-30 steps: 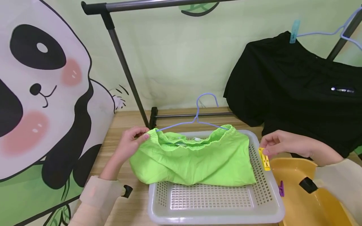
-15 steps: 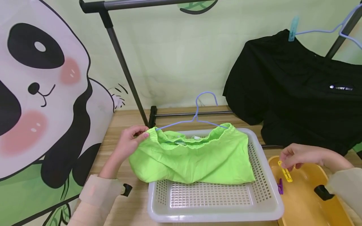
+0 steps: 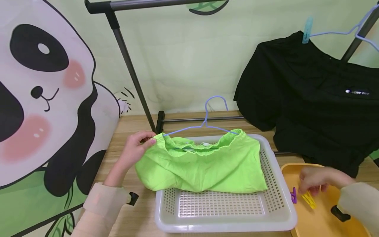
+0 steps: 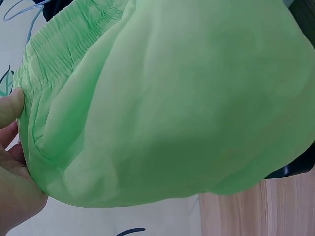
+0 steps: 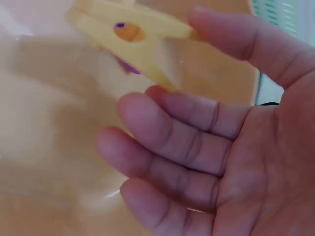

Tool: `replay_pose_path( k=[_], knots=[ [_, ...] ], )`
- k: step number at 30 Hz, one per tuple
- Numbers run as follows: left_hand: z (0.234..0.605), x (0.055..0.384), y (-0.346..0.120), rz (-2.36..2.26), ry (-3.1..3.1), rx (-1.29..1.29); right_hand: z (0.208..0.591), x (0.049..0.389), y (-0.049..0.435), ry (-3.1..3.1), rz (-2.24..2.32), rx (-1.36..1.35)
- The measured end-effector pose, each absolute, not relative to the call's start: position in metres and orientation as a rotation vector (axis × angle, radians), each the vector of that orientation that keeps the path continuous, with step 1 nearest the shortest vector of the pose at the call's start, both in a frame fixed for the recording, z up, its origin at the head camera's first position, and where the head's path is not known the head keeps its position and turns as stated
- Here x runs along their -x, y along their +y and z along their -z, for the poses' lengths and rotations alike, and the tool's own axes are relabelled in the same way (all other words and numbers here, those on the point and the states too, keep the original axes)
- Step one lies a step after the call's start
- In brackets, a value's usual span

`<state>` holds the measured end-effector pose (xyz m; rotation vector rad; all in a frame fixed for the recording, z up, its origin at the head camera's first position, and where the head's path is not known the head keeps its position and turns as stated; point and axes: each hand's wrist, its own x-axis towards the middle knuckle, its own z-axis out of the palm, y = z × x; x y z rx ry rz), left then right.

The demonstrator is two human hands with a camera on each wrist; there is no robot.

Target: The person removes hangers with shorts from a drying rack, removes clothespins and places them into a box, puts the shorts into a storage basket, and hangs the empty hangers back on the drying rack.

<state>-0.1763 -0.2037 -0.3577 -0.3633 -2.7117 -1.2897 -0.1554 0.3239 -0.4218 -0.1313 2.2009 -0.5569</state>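
Observation:
My left hand (image 3: 138,146) pinches the left end of the elastic waistband of bright green shorts (image 3: 204,171). A blue wire hanger (image 3: 205,123) sits inside that waistband, its hook standing up. In the left wrist view the green cloth (image 4: 162,108) fills most of the picture, thumb and fingers at its gathered edge. Over the orange basin at the right, my right hand (image 3: 315,180) pinches a yellow clothespin (image 3: 309,199). The right wrist view shows the yellow clothespin (image 5: 130,32) between thumb and index finger, the other fingers loosely bent.
The shorts lie across a white perforated basket (image 3: 225,227). Beside it stands the orange basin (image 3: 319,223), with a purple clothespin (image 3: 293,195) near its left rim. Black shorts (image 3: 308,98) hang at the right, held by a light-blue clothespin (image 3: 307,30). A dark rack post (image 3: 130,72) rises behind.
My right hand has moved right and down with the yellow clothespin, from beside the basket's right rim to over the orange basin. The left hand and green shorts stay in place.

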Motion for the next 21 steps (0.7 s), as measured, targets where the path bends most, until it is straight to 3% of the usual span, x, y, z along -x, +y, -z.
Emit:
replay_pose_path(
  k=[21],
  knots=[
    [0.358, 0.176, -0.205, 1.276, -2.725, 0.352, 0.437, 0.148, 0.332, 2.214, 0.467, -0.022]
  ],
)
